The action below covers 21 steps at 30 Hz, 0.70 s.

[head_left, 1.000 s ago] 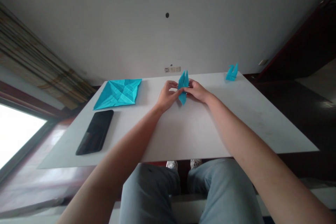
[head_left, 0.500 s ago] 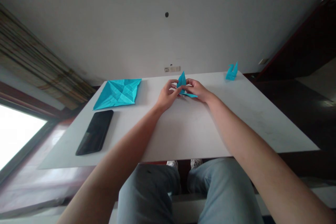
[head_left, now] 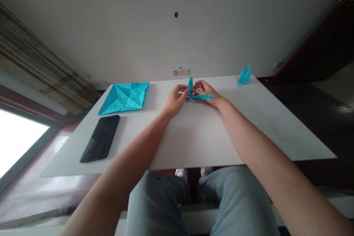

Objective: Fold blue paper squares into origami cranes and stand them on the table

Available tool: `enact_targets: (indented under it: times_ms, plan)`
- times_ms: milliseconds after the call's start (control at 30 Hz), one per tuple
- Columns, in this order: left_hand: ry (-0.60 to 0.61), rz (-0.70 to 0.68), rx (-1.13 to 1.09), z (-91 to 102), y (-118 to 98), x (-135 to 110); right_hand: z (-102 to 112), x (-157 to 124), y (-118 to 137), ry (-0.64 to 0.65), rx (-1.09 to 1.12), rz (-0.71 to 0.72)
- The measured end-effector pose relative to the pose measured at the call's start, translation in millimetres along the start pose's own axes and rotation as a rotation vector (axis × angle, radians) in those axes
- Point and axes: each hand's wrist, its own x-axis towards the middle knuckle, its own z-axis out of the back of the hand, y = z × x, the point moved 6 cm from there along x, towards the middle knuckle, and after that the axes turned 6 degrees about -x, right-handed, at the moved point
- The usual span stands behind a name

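Both of my hands meet over the far middle of a white table (head_left: 193, 136). They pinch a small, partly folded turquoise paper figure (head_left: 203, 97). My left hand (head_left: 174, 101) grips its left side with curled fingers. My right hand (head_left: 208, 92) holds the other side, fingers closed on the paper. One narrow point stands up between the hands; a flat flap sticks out to the right across my right hand.
A creased turquoise paper square (head_left: 125, 97) lies at the table's far left. A black phone (head_left: 100, 138) lies nearer, at the left. A finished turquoise folded figure (head_left: 244, 75) stands at the far right corner. My knees show below the near edge.
The paper figure stood upright with two tall points; now one flap is folded down and sticks out flat to the right. Both hands stayed on it in the same place.
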Motion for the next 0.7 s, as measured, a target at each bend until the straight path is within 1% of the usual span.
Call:
enact_targets:
  times_ms: [133, 233, 300, 433, 567, 700]
  plan:
    - [-0.033, -0.055, 0.184, 4.2, -7.4, -2.3, -8.5, -1.7, 2.8, 0.105, 0.014, -0.053]
    - [-0.025, -0.084, 0.235, 4.2, -10.0, -4.4, -11.3, -4.0, 6.3, 0.115, 0.048, -0.069]
    - [0.009, -0.093, 0.211, 1.7, -10.2, -5.0, -11.1, -5.1, 8.2, 0.099, 0.044, -0.074]
    - [0.089, -0.072, 0.088, -4.5, -8.9, -4.6, -7.5, -5.5, 8.9, 0.060, 0.002, -0.095]
    - [0.049, -0.112, 0.079, -4.7, -13.0, -4.9, -5.1, -5.0, 8.1, 0.042, -0.012, -0.120]
    - [0.047, -0.045, 0.037, -6.8, -10.9, -6.7, -7.1, -5.8, 10.7, 0.066, -0.011, -0.108]
